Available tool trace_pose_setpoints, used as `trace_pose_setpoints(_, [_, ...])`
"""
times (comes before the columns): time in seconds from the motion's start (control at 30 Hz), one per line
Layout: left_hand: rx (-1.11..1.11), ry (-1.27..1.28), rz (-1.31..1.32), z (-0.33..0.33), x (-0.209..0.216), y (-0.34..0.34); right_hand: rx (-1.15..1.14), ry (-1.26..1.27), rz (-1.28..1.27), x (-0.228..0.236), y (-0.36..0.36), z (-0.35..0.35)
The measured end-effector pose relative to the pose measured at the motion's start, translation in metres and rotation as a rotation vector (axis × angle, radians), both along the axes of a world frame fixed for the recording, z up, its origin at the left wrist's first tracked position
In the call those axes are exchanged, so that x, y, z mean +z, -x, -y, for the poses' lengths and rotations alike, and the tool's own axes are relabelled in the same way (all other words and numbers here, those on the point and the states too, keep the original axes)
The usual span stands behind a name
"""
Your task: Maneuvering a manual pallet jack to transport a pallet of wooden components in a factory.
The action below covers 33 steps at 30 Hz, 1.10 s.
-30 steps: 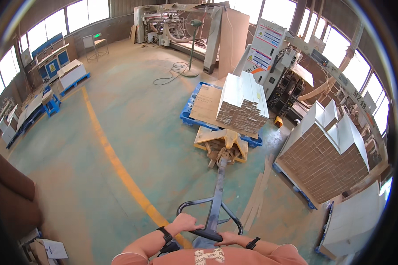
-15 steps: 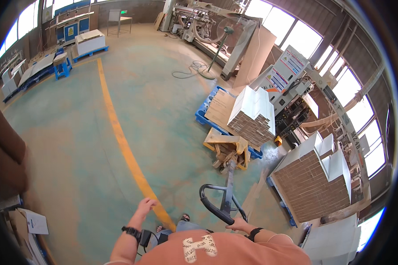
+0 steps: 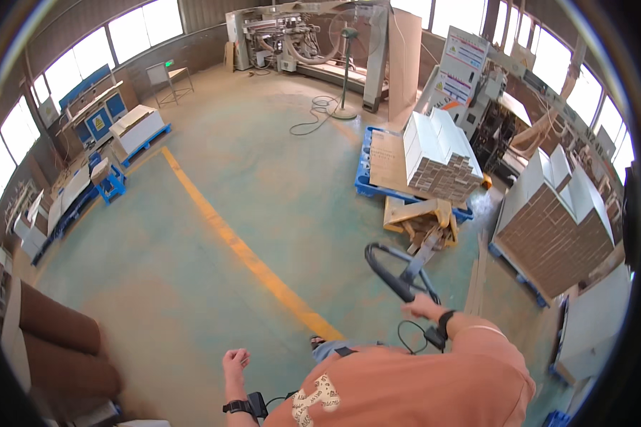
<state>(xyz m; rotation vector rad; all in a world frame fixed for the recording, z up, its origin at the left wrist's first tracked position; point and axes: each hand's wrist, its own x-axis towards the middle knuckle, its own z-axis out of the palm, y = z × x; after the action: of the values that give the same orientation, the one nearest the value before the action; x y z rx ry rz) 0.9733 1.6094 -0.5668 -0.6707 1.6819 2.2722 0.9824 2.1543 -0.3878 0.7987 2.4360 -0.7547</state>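
My right hand (image 3: 424,307) is wrapped round the black loop handle (image 3: 387,275) of a pallet jack. The jack's dusty yellow body (image 3: 408,211) stands ahead at a blue plastic pallet (image 3: 364,171). On that pallet lie a sheet of brown cardboard (image 3: 385,158) and a stack of long white boards (image 3: 440,153) with brown ends. Low in the view, my left hand (image 3: 236,360) hangs away from the handle, its fingers curled in with nothing visible in them.
A larger board stack (image 3: 555,231) on a pallet stands to the right. Ahead are a pedestal fan (image 3: 347,78) with a loose cable (image 3: 319,114) and machinery (image 3: 299,43). A yellow line (image 3: 242,249) crosses the green floor. Brown rolls (image 3: 60,320) lie at lower left, a blue stool (image 3: 110,183) farther off.
My view has turned left, so the jack and pallet now appear farther right. My right arm reaches out more to the side, still on the handle. My left hand sits lower in the picture.
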Motion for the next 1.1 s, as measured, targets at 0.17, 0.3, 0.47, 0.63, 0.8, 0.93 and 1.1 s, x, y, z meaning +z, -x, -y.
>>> trace_pose_setpoints(0.17, [0.314, -0.143, 0.142, 0.116, -0.044, -0.02, -0.191, -0.057, -0.205, 0.015, 0.091, 0.012])
trace_pose_setpoints(0.3, [0.503, -0.27, 0.295, 0.198, -0.101, -0.067, -0.181, -0.165, -0.23, 0.028, 0.11, 0.003])
trace_pose_setpoints(0.47, [0.495, -0.171, 0.247, 0.284, -0.075, -0.079, -0.337, -0.224, -0.24, 0.018, 0.138, 0.057])
trace_pose_setpoints(0.63, [0.464, -0.063, 0.103, 0.373, -0.055, 0.011, -0.432, -0.219, -0.268, 0.032, 0.181, 0.114])
trace_pose_setpoints(0.8, [0.498, -0.09, 0.226, 0.438, -0.026, 0.136, -0.456, -0.259, -0.23, 0.029, 0.217, 0.128])
trace_pose_setpoints(0.93, [0.44, -0.023, 0.174, 0.475, -0.006, 0.246, -0.54, -0.269, -0.232, 0.049, 0.236, 0.161])
trace_pose_setpoints(1.1, [0.316, 0.104, 0.06, 0.458, 0.063, 0.392, -0.553, -0.292, -0.154, 0.056, 0.261, 0.17])
